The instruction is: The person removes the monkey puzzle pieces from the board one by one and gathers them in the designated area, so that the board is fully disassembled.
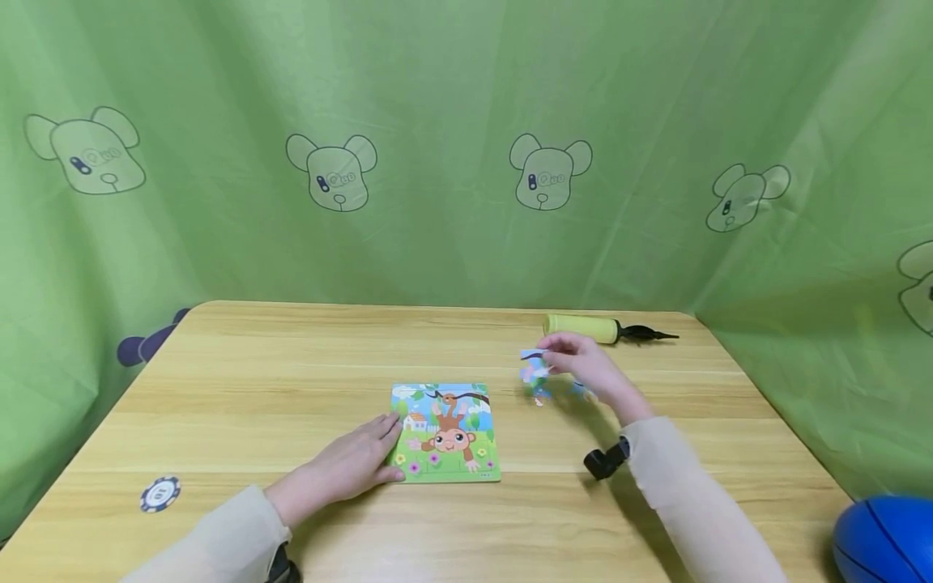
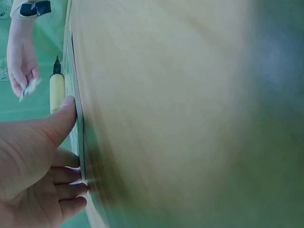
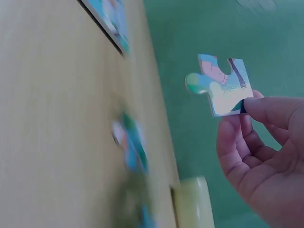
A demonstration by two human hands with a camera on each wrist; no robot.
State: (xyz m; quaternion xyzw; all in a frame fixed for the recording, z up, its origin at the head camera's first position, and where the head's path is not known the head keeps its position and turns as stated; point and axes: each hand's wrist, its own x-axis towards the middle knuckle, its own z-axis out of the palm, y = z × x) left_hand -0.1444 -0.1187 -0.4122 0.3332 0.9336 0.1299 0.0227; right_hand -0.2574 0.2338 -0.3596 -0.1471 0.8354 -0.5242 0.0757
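A jigsaw puzzle board [image 1: 446,433] with a monkey hanging from a branch lies mid-table. My left hand [image 1: 359,459] rests at its left edge, fingers extended and thumb near the lower corner. The left wrist view shows the fingertips and thumb against the board's thin side. To the right of the board and above the table, my right hand [image 1: 579,364] pinches a jigsaw piece [image 3: 227,90] between thumb and fingers. It is blue and white with a pink patch and a dark stripe. Below that hand lie loose jigsaw pieces [image 3: 131,142], blurred in the right wrist view and partly hidden in the head view.
Behind the right hand lies a yellow hand pump [image 1: 581,328] with a black nozzle. A poker chip [image 1: 159,494] is at the table's left, and a blue ball [image 1: 885,538] at the lower right corner. A green curtain [image 1: 437,243] hangs around the wooden table [image 1: 291,356].
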